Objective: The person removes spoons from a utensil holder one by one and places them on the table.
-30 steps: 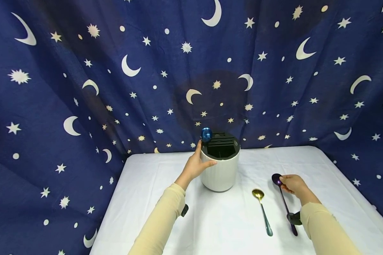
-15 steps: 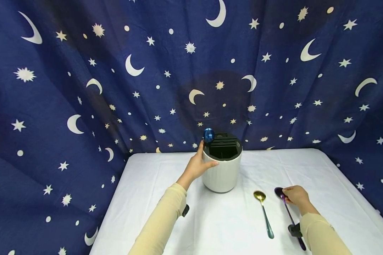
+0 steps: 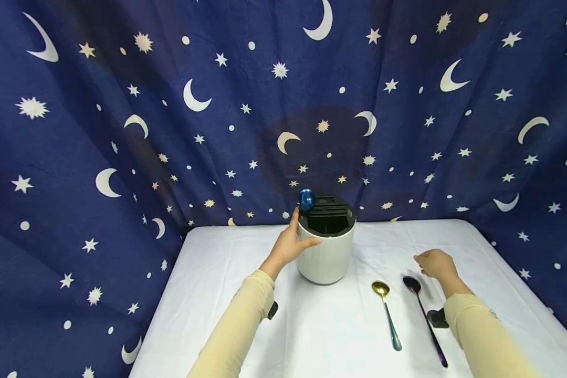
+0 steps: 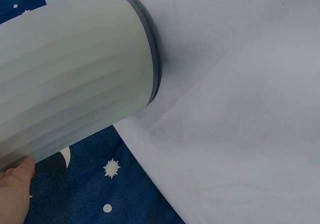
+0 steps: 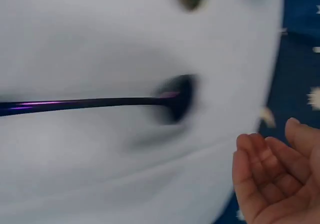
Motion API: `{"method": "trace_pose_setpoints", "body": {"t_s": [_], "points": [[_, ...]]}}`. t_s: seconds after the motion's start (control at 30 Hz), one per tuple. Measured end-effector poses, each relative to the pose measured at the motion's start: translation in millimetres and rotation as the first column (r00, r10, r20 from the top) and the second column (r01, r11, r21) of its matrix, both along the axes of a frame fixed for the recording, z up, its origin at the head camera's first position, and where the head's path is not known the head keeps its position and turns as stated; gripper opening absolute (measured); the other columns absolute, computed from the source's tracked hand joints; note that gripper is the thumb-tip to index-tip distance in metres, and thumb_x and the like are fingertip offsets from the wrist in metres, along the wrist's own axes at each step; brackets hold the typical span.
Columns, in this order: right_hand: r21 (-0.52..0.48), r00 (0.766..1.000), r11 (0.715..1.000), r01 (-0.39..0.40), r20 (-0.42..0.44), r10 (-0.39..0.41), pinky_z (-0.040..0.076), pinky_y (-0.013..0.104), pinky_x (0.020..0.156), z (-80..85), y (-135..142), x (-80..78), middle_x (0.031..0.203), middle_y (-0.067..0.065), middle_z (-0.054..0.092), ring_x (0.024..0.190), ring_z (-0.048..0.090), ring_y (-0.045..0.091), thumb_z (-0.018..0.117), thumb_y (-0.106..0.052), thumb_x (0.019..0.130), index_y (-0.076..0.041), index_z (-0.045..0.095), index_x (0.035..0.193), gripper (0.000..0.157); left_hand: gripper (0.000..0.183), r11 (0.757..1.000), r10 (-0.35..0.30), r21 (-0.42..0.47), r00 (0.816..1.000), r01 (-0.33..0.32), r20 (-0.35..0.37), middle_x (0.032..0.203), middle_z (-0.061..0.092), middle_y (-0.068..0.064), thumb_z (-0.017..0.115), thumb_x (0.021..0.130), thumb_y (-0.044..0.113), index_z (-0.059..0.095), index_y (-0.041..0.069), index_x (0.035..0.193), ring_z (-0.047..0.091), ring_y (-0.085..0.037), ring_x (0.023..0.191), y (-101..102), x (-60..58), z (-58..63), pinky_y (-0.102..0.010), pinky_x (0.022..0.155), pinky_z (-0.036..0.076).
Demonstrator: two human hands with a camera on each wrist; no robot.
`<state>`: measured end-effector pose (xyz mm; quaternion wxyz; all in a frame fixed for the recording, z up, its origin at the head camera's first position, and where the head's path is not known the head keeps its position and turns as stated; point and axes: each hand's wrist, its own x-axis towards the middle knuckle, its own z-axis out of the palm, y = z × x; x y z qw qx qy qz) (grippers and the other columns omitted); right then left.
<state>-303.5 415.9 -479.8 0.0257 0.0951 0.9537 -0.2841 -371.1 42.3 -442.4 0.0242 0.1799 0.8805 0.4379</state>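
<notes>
My left hand (image 3: 285, 247) grips the side of a white ribbed utensil holder (image 3: 326, 262) with a black top; in the left wrist view the fingers (image 4: 17, 186) lie against its wall. A blue spoon (image 3: 307, 200) stands in the holder, bowl up, close to my left fingertips. A dark purple spoon (image 3: 426, 317) lies on the table. Just beyond its bowl hovers my right hand (image 3: 437, 263), holding nothing, with fingers loosely bent in the right wrist view. To the left of the purple spoon lies a spoon with a gold bowl and green handle (image 3: 390, 321).
A white cloth covers the table (image 3: 245, 247). Behind it and along the sides hangs a dark blue curtain (image 3: 236, 94) printed with moons and stars. The table's far edge runs close behind the holder.
My right hand first drew the purple spoon slightly toward me, then let go of it and moved away past its bowl. The left hand stays on the holder.
</notes>
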Motion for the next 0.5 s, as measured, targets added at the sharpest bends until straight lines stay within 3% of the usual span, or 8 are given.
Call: {"method": "trace_pose_setpoints", "body": {"t_s": [0.17,0.33,0.5], "points": [[-0.153,0.991,0.988,-0.022,-0.132,0.002,0.051,0.025,0.057,44.0,-18.2,-31.8,0.086,0.022,0.065,0.066,0.064,0.018,0.046,-0.015,0.096,0.021,0.052,0.112,0.040,0.107,1.000,0.009,0.010,1.000,-0.009,0.011,0.142,0.034,-0.019,0.069,0.075,0.053,0.000,0.022,0.150,0.039,-0.030,0.125,-1.9,-0.5,1.7,-0.043,0.099,0.035],[-0.113,0.960,0.988,-0.105,-0.270,0.071,0.052,0.029,0.063,97.1,-54.7,-54.4,0.092,0.023,0.065,0.080,0.064,0.031,0.046,-0.022,0.098,0.014,0.053,0.118,0.042,0.107,1.000,0.010,0.013,1.000,-0.010,0.017,0.142,0.034,-0.018,0.070,0.074,0.053,0.000,0.023,0.150,0.039,-0.030,0.126,-1.1,-1.3,0.0,-0.043,0.099,0.034],[-0.105,0.941,0.979,-0.175,-0.309,0.135,0.051,0.038,0.074,132.0,-93.3,-64.8,0.101,0.024,0.063,0.088,0.062,0.034,0.049,-0.022,0.097,0.009,0.054,0.122,0.040,0.107,1.000,-0.002,0.017,1.000,0.001,0.017,0.143,0.034,-0.018,0.070,0.074,0.053,0.001,0.022,0.150,0.039,-0.029,0.126,1.4,0.7,-1.6,-0.043,0.100,0.034]]}}
